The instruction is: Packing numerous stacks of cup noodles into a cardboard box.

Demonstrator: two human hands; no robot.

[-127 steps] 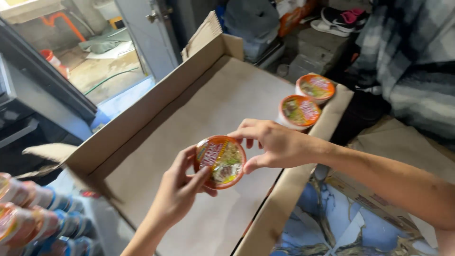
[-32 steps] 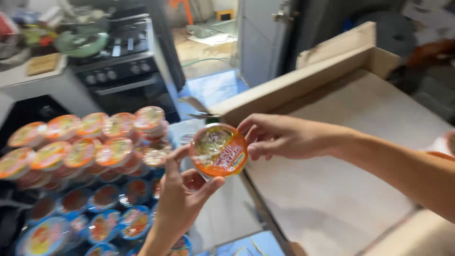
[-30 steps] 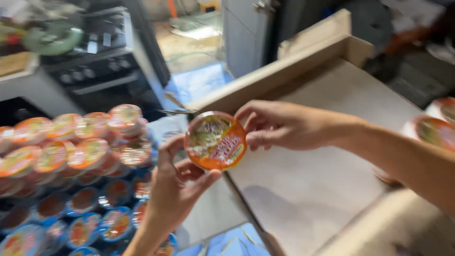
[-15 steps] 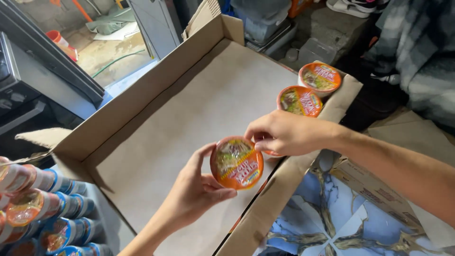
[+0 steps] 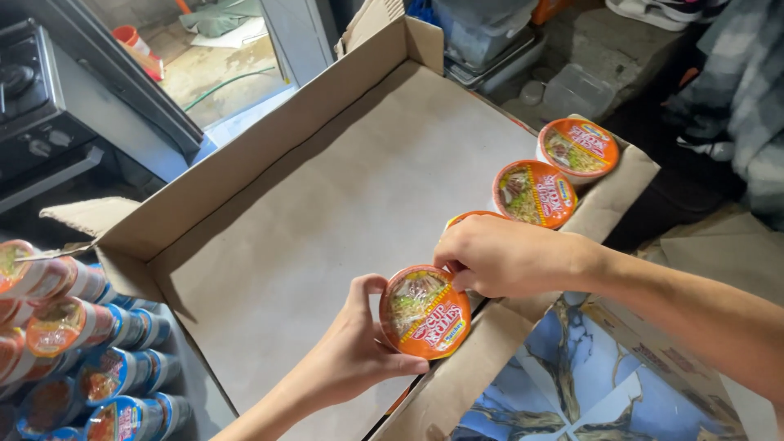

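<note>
Head view: left hand [image 5: 355, 359] cups the noodle cup [image 5: 425, 312] from below and the side, thumb hooked over its near rim; right hand [image 5: 502, 257] pinches the far rim with curled fingertips. Lid up, slightly tilted, right at the box's near wall, just inside the cardboard box [image 5: 327, 188].

Compared with a second ago: away from the stacked cups [image 5: 65, 343] at lower left, back over the box. Compared with half a second ago: lower and closer to the wall, now next in line behind a third cup [image 5: 469, 217], mostly hidden under the right hand, then two more cups [image 5: 535, 193] and [image 5: 578, 148] along the same wall.

Reads as a row being filled along that edge, fourth place nearly taken; whether the cup's base touches the box floor, cannot tell. Most of the box floor bare. Stove [image 5: 33, 98] at upper left, patterned sheet [image 5: 572, 384] at lower right.
</note>
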